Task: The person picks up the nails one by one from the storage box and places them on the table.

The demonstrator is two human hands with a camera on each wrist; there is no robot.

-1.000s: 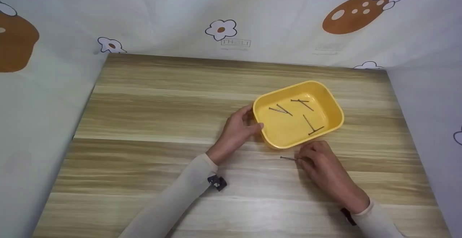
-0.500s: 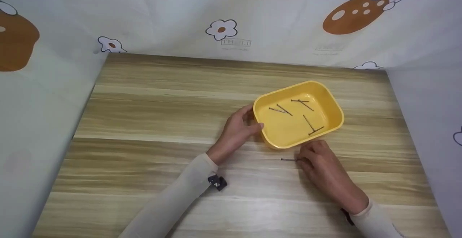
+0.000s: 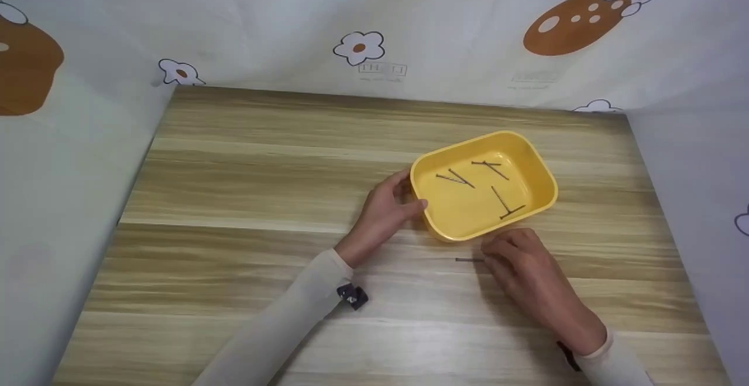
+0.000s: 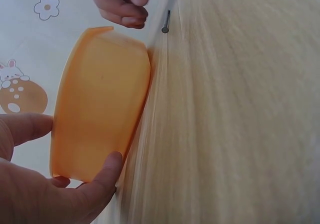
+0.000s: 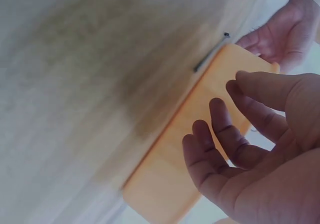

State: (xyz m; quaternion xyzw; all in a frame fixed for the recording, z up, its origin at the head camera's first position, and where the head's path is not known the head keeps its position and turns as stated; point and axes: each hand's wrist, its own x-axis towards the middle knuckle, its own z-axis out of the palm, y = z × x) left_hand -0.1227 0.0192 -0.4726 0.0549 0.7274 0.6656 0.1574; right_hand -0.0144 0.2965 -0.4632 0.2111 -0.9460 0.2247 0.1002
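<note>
A yellow rectangular plastic box (image 3: pixel 459 213) sits on the wooden table, right of centre. My left hand (image 3: pixel 383 210) grips its left end, the thumb over the rim and other fingers along the outside. Several nails (image 3: pixel 501 200) lie scattered on the box floor, some crossing. One loose nail (image 4: pixel 166 23) lies flat on the table by the box's near side. Just right of that nail, my right hand (image 3: pixel 532 281) hovers close to the table. In the right wrist view its loosely curled fingers (image 5: pixel 227 134) hold nothing, and the nail (image 5: pixel 210 55) lies apart from them.
The wood-grain table (image 3: pixel 234 187) extends to the left of the box and in front of it. Pale patterned cloth (image 3: pixel 281 29) stands behind the table, with pale walls at both sides.
The loose nail has shifted slightly toward the near edge and turned a little. My right hand's fingertips, earlier at its end, have come away from it. My left hand and the box stay still.
</note>
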